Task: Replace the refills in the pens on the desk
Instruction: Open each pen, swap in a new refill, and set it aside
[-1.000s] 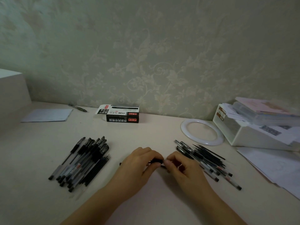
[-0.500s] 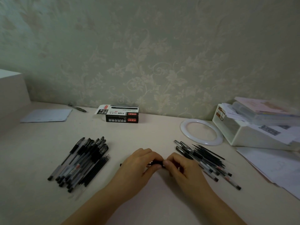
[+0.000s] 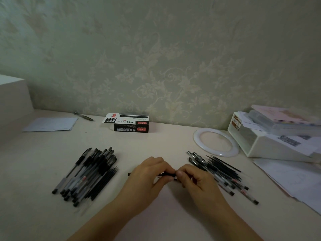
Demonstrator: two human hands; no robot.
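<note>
Your 2 hands met low at the middle of a pale tabletop, seen from above and slightly behind. Your left hand had its fingers curled around a black pen, which lay nearly level between both hands; a short dark end of it poked out past the left side of that hand. Your right hand pinched the pen's other end with thumb and fingertips, the 2 hands almost touching at the join. Whether the pen was in 1 piece or partly unscrewed could not be told, since your fingers covered most of it.

To your left lay a pile of pens, black-capped with clear barrels, fanned out diagonally, with several thin black refills along its right edge. To your right lay a second pile of pens and refills, also diagonal, just beside your right hand.

Farther back, near the wall, a black and white refill box sat with its flap open toward the left. A single pen lay left of it, beside a sheet of pale paper. A white ring lay flat at the right, touching a white storage bin heaped with papers and a clear case. Loose white sheets spread along the right edge
</note>
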